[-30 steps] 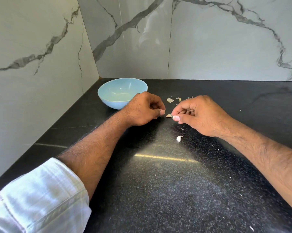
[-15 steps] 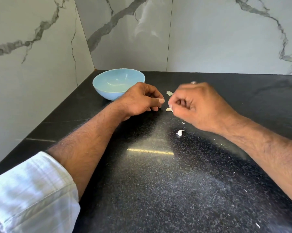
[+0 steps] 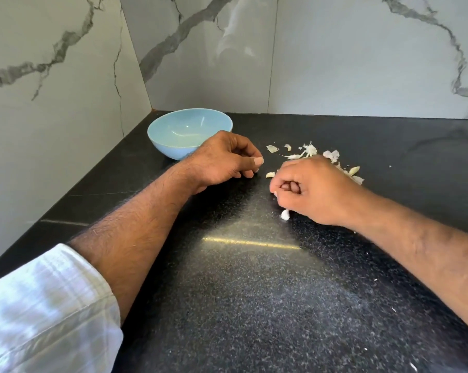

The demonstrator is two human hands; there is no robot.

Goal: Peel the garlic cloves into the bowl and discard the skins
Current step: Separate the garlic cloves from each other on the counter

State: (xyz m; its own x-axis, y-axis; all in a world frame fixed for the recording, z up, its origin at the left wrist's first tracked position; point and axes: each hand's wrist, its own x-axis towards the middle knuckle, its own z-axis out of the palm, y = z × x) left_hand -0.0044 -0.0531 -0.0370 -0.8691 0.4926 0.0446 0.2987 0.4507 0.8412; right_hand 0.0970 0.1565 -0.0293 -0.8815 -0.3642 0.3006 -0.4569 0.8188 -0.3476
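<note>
A white rolled-up sleeve (image 3: 47, 310) is seen at the lower left, with the bare forearm running up and rightward across the black speckled counter (image 3: 254, 305). A light blue bowl (image 3: 168, 146) is set in the corner where the marble wall panels (image 3: 52, 103) meet; nothing can be made out inside it. The left hand (image 3: 224, 160) is rested on the counter just in front of the bowl's right side, its fingers curled under and the thumb laid forward (whether anything is held inside cannot be told). A small pale piece of garlic (image 3: 270, 174) lies between the two hands, its long axis roughly left to right; its pointing end cannot be made out. The right hand (image 3: 313, 192) is closed into a loose fist, knuckles toward the left hand, and a white bit is glimpsed at its fingertips, though what is gripped cannot be identified. A white scrap (image 3: 284, 214) is seen just beneath that hand. Behind it, a scatter of papery skins (image 3: 309, 150) is spread over the counter.
</note>
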